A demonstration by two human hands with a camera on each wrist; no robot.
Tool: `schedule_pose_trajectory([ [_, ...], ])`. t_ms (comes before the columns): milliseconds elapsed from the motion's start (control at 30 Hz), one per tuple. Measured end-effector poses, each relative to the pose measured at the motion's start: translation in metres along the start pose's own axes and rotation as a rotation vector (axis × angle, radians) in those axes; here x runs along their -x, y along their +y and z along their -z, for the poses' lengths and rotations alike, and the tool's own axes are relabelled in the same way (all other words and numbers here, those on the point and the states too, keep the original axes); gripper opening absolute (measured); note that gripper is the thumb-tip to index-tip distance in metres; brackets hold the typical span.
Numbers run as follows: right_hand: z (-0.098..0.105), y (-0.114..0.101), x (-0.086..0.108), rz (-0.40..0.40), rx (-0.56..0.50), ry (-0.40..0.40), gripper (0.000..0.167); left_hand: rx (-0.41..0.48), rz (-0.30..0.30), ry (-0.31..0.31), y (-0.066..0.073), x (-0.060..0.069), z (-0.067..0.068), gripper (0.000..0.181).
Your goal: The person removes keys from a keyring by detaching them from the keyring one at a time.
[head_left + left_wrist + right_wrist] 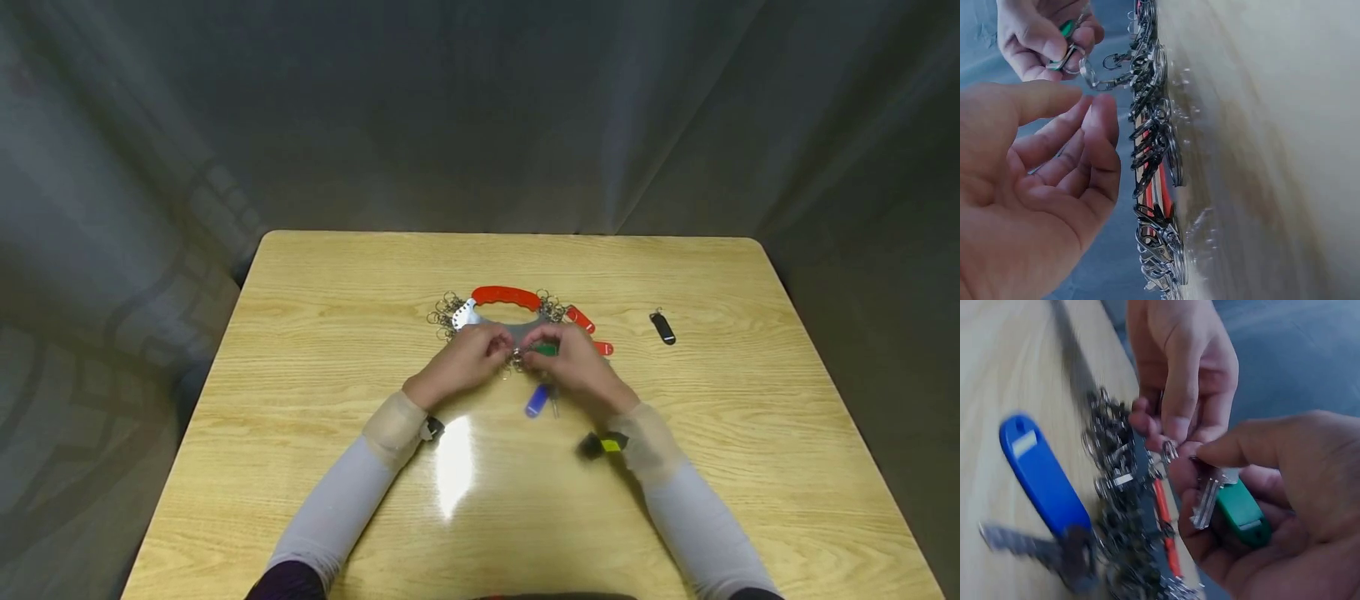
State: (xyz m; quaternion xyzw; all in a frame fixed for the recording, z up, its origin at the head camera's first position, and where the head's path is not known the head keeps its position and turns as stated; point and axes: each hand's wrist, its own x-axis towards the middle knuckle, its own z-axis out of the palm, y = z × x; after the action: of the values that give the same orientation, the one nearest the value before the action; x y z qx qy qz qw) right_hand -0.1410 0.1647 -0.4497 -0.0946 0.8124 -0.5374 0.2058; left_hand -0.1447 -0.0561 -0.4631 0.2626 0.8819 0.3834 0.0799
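Note:
A metal plate with a red grip (506,295) lies on the table, fringed with small metal clasps and rings (1147,81). At its near edge my left hand (471,354) pinches one small ring-ended clasp (1169,451) between thumb and fingertips. Facing it, my right hand (573,360) holds a key (1209,501) with a green key tag (1241,512), whose split ring is close to that clasp. Whether ring and clasp are joined I cannot tell. A blue key tag (537,401) with its own key (1029,547) lies nearer the front, below my right hand.
Red key tags (581,319) lie at the plate's right end. Farther right is a black key tag (663,327) by itself. The wooden table (315,350) ends at dark curtains (450,117) behind and at both sides. Each wrist wears a small camera (591,447).

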Motion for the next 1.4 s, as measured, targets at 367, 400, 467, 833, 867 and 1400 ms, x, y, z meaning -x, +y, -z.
schedule_pose_trajectory([
  [367, 0.003, -0.002, 0.006, 0.464, 0.508, -0.022, 0.018, -0.043, -0.064, -0.049, 0.002, -0.008, -0.002, 0.014],
  [400, 0.003, -0.003, 0.007, 0.478, 0.516, -0.018, 0.018, -0.049, -0.067, -0.053, 0.001, -0.008, -0.003, 0.013],
  [467, 0.002, -0.004, 0.008, 0.489, 0.519, -0.008, 0.019, -0.063, -0.077, -0.049, 0.001, -0.009, -0.003, 0.012],
  [833, 0.002, -0.008, 0.008, 0.315, 0.470, 0.089, 0.010, -0.039, 0.008, 0.020, 0.007, -0.010, -0.005, 0.011],
  [867, 0.002, -0.008, 0.008, 0.285, 0.445, 0.098, 0.009, -0.027, 0.027, 0.027, 0.007, -0.010, -0.005, 0.011],
  [1400, -0.016, 0.001, 0.002, 0.131, 0.253, 0.305, 0.013, 0.118, 0.197, 0.142, 0.010, -0.012, -0.010, 0.010],
])
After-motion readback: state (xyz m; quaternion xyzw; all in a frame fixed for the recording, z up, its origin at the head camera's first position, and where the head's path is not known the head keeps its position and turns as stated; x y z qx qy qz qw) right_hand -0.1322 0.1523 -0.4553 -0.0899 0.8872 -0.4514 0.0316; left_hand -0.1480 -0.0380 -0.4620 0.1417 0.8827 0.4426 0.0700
